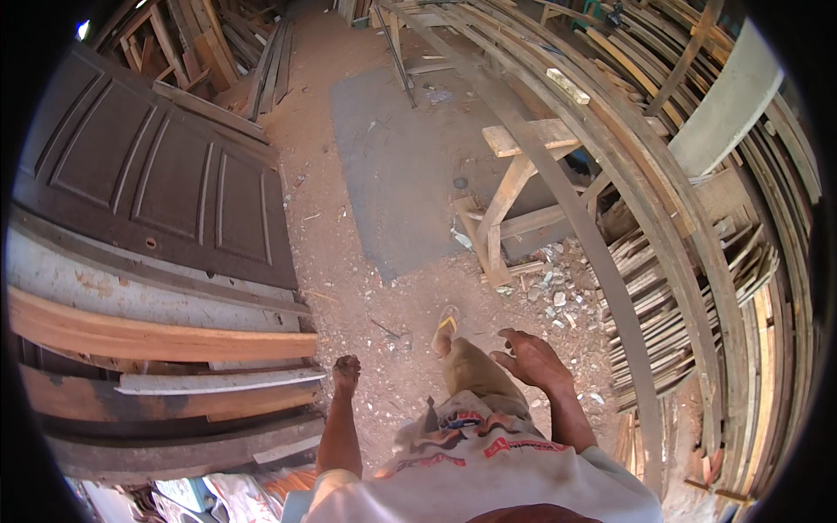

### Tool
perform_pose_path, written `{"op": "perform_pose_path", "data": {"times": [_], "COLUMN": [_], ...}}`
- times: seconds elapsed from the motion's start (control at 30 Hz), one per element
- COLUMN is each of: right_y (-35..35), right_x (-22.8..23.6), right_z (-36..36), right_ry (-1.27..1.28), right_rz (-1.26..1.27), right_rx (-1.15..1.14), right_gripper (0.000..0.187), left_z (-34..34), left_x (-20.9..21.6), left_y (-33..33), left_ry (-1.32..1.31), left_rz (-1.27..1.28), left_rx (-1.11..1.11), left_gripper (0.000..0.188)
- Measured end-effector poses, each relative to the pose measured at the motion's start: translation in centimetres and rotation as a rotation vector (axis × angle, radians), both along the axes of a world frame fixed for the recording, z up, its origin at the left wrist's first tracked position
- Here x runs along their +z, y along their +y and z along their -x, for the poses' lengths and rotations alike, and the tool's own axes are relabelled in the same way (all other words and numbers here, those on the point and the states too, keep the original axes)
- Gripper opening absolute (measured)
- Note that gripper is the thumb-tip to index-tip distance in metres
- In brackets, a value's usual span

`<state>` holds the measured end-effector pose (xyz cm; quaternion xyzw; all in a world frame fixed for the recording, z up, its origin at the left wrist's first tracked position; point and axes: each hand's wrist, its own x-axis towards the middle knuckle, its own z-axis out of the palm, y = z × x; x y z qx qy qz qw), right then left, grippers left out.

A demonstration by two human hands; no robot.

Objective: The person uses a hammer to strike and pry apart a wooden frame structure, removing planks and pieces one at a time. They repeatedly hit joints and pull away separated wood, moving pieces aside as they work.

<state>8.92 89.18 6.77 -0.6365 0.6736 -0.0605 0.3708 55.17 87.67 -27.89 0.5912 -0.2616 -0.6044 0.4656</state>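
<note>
My left hand hangs beside the stacked boards on the left, its fingers curled into a loose fist with nothing visible in it. Nearest to it are the ends of an orange-brown plank and a thin whitish strip, both apart from the hand. My right hand is held out in front of my body, fingers spread and holding nothing. To its right runs a long grey-brown board, not touched by the hand. My sandalled foot stands forward on the dirt floor.
A dark panelled door lies along the left. Ahead, a flat grey sheet covers part of the floor. A wooden trestle supports long planks on the right, near bundled thin slats. Debris is scattered by the trestle.
</note>
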Motion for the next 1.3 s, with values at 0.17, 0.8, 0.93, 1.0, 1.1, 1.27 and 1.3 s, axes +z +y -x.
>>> {"op": "perform_pose_path", "data": {"times": [0.17,0.8,0.93,1.0,1.1,1.27,1.3], "right_y": [-15.7,-64.6,-73.3,-77.2,-81.5,-87.1,-88.6], "right_x": [-1.9,1.9,3.7,4.5,4.8,0.7,0.1], "right_z": [1.1,-7.0,-7.8,-8.0,-9.6,-10.4,-10.7], "right_ry": [0.032,-0.054,0.052,0.042,-0.029,0.035,0.033], "right_rz": [0.124,0.059,0.071,0.079,0.124,0.002,-0.04], "right_rx": [0.036,0.263,0.204,0.177,0.105,0.138,0.163], "right_gripper": [0.053,0.059,0.055,0.054,0.05,0.054,0.054], "left_z": [-0.4,1.3,-3.1,-5.3,-6.2,1.9,2.3], "left_x": [-0.3,-4.1,-6.1,-5.7,-2.1,6.7,6.9], "left_y": [-6.9,-40.7,-58.6,-68.7,-83.2,-98.6,-99.6], "left_ry": [-0.286,-0.775,-0.845,-1.131,-0.917,-0.319,-0.267], "left_rz": [-0.448,-0.374,0.009,0.32,0.436,0.159,0.156], "left_rx": [-0.163,-0.585,-0.695,-0.813,-0.533,-0.182,-0.21], "left_gripper": [0.026,0.017,0.022,0.026,0.033,0.034,0.035]}}
